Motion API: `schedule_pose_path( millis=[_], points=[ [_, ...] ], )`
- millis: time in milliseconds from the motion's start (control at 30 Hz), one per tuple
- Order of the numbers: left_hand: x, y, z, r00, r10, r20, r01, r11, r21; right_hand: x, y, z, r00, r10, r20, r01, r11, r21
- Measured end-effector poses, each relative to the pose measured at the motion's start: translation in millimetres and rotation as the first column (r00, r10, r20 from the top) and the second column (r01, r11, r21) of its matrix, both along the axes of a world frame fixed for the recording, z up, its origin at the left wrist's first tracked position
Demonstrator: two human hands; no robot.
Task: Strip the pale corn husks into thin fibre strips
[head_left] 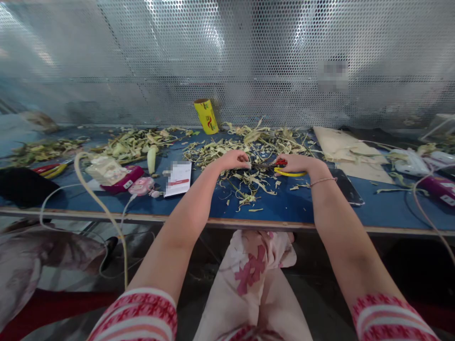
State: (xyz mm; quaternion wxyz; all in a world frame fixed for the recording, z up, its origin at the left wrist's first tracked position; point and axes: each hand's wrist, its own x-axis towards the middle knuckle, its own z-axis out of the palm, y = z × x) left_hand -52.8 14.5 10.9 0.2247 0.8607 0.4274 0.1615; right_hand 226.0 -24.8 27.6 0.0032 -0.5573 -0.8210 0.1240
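My right hand is closed around scissors with red and yellow handles. Their dark blades point left, toward my other hand. My left hand is pinched near the blade tips; whatever lies between its fingers is too small to make out. Both hands are just above a loose pile of dry, pale green and yellow plant scraps. Small bits are scattered on the blue tabletop beneath my wrists.
A yellow tube stands tilted at the back, by a perforated metal panel. To the left are a phone-like white slab, a magenta device, a hose and another red-and-yellow-handled tool. Cardboard and a dark flat slab lie right.
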Motion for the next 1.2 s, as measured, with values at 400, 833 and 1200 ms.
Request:
schedule_pose_path(
  millis=[400,833,1200],
  points=[
    [-3.2,-1.5,10.4,0.995,0.054,-0.087,-0.047,0.995,0.089,0.8,-0.3,0.2,1.000,-0.017,-0.019,0.017,1.000,0.012],
    [3.1,-6.3,10.0,0.999,0.023,0.040,-0.023,1.000,0.009,-6.1,-1.6,2.2,0.998,0.051,-0.043,-0.052,0.999,-0.014],
    [11.3,-4.5,3.4,0.997,-0.032,0.065,0.031,0.999,0.006,-8.5,-0.8,2.6,0.993,0.094,-0.065,-0.096,0.995,-0.023]
  ],
)
